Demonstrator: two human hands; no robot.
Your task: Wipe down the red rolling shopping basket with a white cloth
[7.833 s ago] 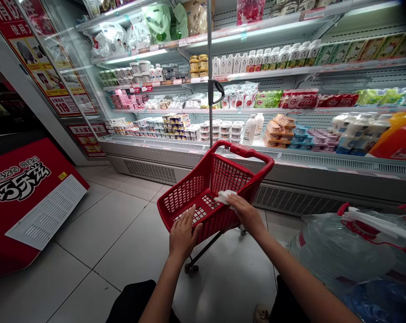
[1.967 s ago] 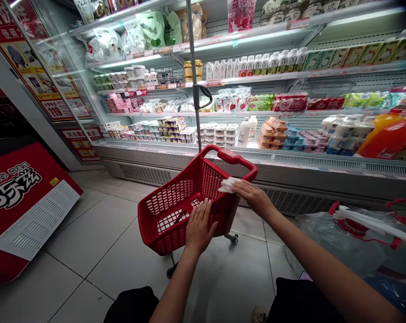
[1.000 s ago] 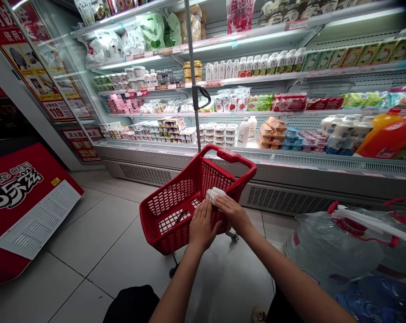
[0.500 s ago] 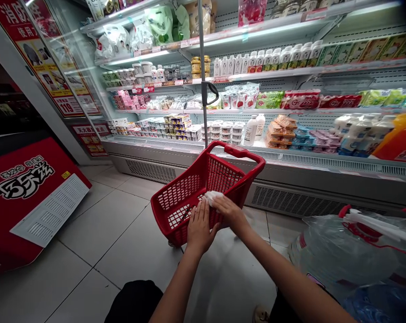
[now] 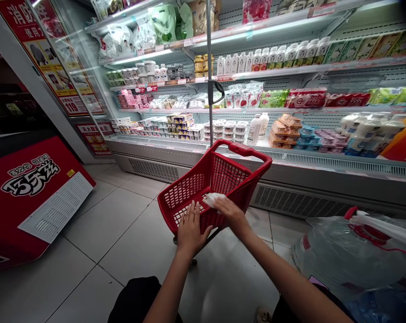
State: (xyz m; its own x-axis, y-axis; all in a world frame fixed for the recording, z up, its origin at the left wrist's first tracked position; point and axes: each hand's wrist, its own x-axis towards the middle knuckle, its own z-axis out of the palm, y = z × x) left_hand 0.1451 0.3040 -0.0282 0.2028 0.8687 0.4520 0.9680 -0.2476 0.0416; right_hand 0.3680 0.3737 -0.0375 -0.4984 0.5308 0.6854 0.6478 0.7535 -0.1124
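A red plastic shopping cart (image 5: 186, 193) with slotted walls stands tilted in front of me on the floor. My left hand (image 5: 191, 231) lies flat on its near side, thumb apart and fingers stretched toward the rim. Over the same near rim, further right, my right hand (image 5: 231, 215) presses a crumpled white cloth or tissue (image 5: 214, 198) with its fingers. The palm side of that hand is hidden. The cart's handle (image 5: 245, 149) rises at the far right, touched by neither hand.
An open refrigerated display (image 5: 203, 110) full of yogurts and bottles runs behind the cart. At left stands a red freezer cabinet (image 5: 44, 193). Large clear water bottles (image 5: 347, 246) wrapped in plastic stand close on the right. Pale floor tiles (image 5: 122, 237) lie between.
My left hand has slid left along the near side, away from the cloth. My right hand stays near the rim with the cloth. The view has shifted slightly.
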